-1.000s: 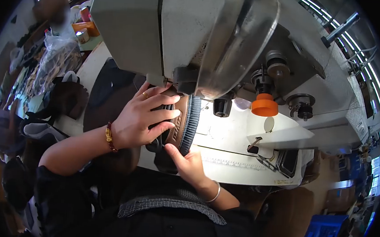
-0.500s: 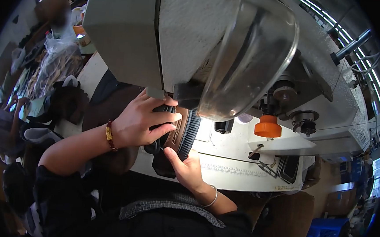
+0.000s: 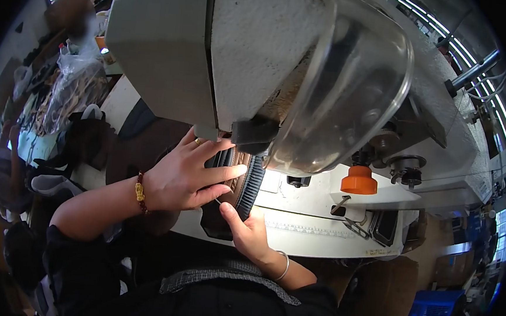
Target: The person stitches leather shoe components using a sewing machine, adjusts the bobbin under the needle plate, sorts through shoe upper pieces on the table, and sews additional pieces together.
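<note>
A black-and-brown leather piece [image 3: 237,186] with a braided-looking brown strip and a ribbed black edge lies under the sewing machine head [image 3: 266,53]. My left hand [image 3: 184,174] rests over its left side with the fingers stretched and spread; the index fingertip touches the strip, and other fingertips reach beneath the head, partly hidden. At the near end my right hand [image 3: 251,231] grips the piece, thumb on top and the other fingers hidden below. A short thin pale line shows between the two thumbs; its kind is unclear. Needle and presser foot cannot be made out.
A clear plastic shield [image 3: 349,88] hangs in front of the head. Right of it are an orange knob [image 3: 359,180] and a bobbin winder [image 3: 406,169]. A ruler strip [image 3: 309,228] runs along the white table, with a dark tray [image 3: 384,226] beyond. A blue crate [image 3: 431,314] stands lower right.
The camera view has shifted slightly. My left index finger has stretched further over the strip, and the thin pale line now shows between my thumbs. My right hand keeps its grip.
</note>
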